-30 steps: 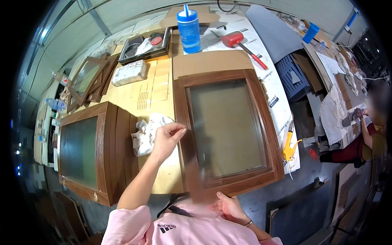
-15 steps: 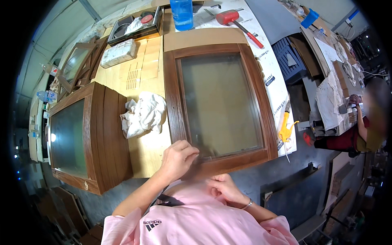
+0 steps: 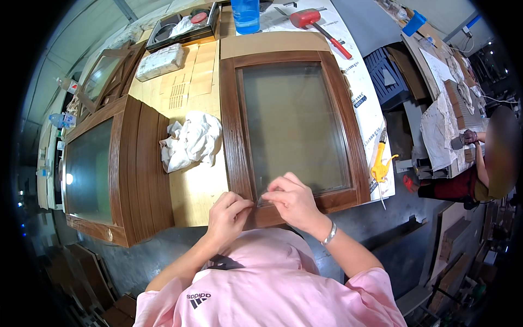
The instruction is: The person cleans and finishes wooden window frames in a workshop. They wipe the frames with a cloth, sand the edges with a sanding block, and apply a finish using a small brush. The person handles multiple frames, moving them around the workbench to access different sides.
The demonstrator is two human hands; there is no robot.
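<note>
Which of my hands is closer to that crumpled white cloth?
The left. Your left hand is below and slightly right of the white cloth; your right hand is farther right, near the bottom of the wooden frame.

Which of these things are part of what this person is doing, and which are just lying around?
Likely part of the job:
wood-framed panel, left hand and right hand at its near left corner
stack of similar panels

Apparently just lying about:
white cloth
red mallet
yellow air gun
blue bottle

Wide head-height view, facing down
</note>
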